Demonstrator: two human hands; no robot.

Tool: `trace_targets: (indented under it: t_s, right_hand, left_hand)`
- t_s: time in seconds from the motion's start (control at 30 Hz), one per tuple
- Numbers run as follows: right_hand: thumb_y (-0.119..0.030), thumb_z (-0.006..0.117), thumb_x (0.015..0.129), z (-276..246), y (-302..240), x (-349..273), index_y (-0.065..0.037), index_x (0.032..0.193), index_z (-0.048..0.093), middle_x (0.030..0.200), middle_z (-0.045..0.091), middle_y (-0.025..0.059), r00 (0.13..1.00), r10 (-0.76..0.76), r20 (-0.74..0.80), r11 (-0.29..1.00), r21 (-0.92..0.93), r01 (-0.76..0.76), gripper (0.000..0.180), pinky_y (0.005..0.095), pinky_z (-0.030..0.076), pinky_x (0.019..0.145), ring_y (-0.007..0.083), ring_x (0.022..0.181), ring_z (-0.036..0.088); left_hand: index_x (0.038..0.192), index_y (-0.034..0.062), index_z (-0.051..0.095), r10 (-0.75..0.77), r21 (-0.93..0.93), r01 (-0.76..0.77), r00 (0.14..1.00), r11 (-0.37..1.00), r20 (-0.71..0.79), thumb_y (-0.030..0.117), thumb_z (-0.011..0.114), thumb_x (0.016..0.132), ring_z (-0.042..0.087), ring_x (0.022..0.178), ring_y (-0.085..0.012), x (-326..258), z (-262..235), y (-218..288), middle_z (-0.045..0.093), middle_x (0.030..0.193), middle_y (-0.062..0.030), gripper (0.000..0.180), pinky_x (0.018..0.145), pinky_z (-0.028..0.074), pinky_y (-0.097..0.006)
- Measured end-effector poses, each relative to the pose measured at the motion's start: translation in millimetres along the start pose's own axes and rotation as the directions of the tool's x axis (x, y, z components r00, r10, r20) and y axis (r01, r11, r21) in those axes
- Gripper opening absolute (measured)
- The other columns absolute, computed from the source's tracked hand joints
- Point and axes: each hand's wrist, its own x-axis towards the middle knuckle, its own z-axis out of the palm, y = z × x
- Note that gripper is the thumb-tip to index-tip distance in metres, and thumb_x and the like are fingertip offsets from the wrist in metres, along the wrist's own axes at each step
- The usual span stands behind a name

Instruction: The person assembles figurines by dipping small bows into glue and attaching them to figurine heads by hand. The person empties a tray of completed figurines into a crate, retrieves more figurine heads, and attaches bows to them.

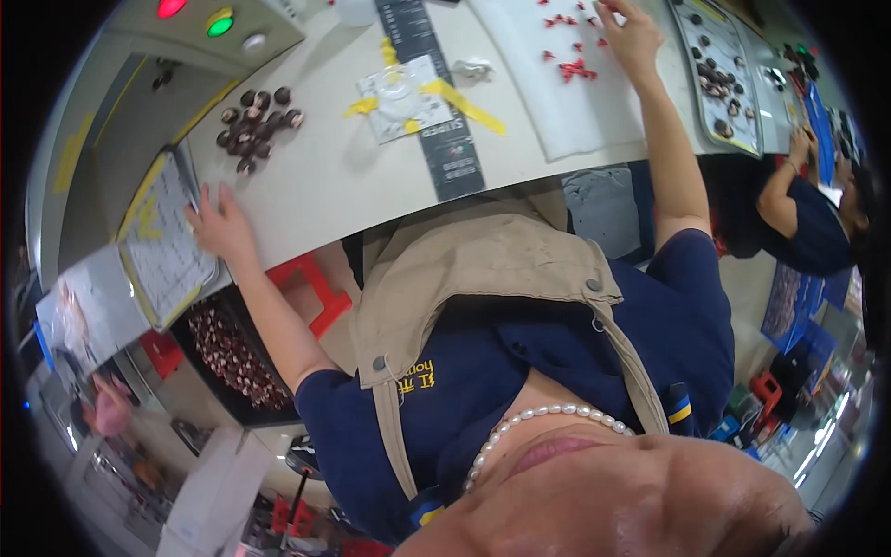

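My left hand [223,229] lies with fingers apart at the table's left front edge. It is beside a yellow-edged sheet of handwritten paper [167,237] and holds nothing. A cluster of dark brown round pieces with pale pinkish spots [253,130] sits just beyond it. On the far right of the table, my right hand [637,42] has thumb and forefinger drawn together over a white mat [548,111]. Whatever is between those fingertips is too small to make out. Small red pieces [577,70] are scattered on the mat beside this hand.
A clear round fixture [399,93] is taped down with yellow strips across a dark printed band [450,153]. Crumpled whitish material [473,69] lies nearby. At right is a tray of brown pieces [750,121]; at left, a machine with coloured buttons [220,22]. A co-worker [798,200] sits at right.
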Motion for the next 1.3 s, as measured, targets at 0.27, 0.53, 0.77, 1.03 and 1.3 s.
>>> trace_targets:
  t_s: [0.27,0.53,0.77,1.03,1.3]
  right_hand:
    - [-0.011,0.065,0.07,24.5,-5.9,8.5,-0.006,0.079,0.07,0.078,0.067,0.0122,0.989,-0.08,0.128,0.997,0.01,0.08,0.011,0.0327,0.049,0.069,0.023,0.071,0.064]
    - [-0.018,0.063,0.071,27.0,-10.3,9.3,-0.01,0.086,0.07,0.082,0.066,0.012,0.943,-0.176,0.281,0.979,0.153,0.137,0.019,0.0339,0.049,0.07,0.0248,0.076,0.064]
    - [-0.02,0.066,0.072,25.8,3.0,8.3,-0.01,0.089,0.069,0.08,0.066,0.0108,0.904,0.018,0.427,0.999,-0.045,0.001,0.02,0.0334,0.049,0.066,0.0233,0.072,0.063]
    - [-0.02,0.066,0.072,21.1,-27.0,-9.1,-0.006,0.081,0.068,0.075,0.065,0.0134,0.973,0.127,0.192,0.991,-0.051,-0.12,0.017,0.0358,0.049,0.067,0.0277,0.073,0.063]
    - [-0.017,0.065,0.073,19.1,-45.5,-9.7,-0.003,0.081,0.065,0.077,0.065,0.0148,0.954,-0.044,0.297,0.998,-0.023,0.053,0.015,0.0347,0.048,0.065,0.0265,0.071,0.062]
  left_hand:
    - [0.092,0.0103,0.067,0.197,-0.604,-0.167,0.98,0.779,-0.016,0.014,0.065,0.077,0.06,0.083,-0.0241,11.3,-24.5,85.8,0.065,0.089,-0.0048,0.016,0.075,0.043,-0.034]
    - [0.097,0.0204,0.067,0.482,-0.168,-0.47,0.876,0.867,0.036,0.025,0.067,0.075,0.052,0.097,-0.0162,15.2,-12.3,113.1,0.058,0.105,0.0053,0.022,0.088,0.028,-0.042]
    - [0.104,0.0076,0.062,0.237,-0.64,-0.21,0.971,0.739,-0.045,0.008,0.063,0.081,0.058,0.093,-0.0197,-20.3,-52.1,123.3,0.063,0.1,-0.0063,0.023,0.084,0.042,-0.032]
    - [0.123,0.0055,0.048,0.399,-0.503,0.745,0.663,-0.439,0.633,0.011,0.05,0.091,0.058,0.096,-0.0142,-85.3,-78.5,161.8,0.06,0.11,-0.011,0.032,0.079,0.047,-0.026]
    - [0.122,0.0029,0.05,0.536,-0.249,0.816,0.541,-0.522,0.649,0.01,0.047,0.093,0.057,0.102,-0.0146,-85.3,-72.1,163.4,0.057,0.114,-0.0148,0.03,0.079,0.052,-0.024]
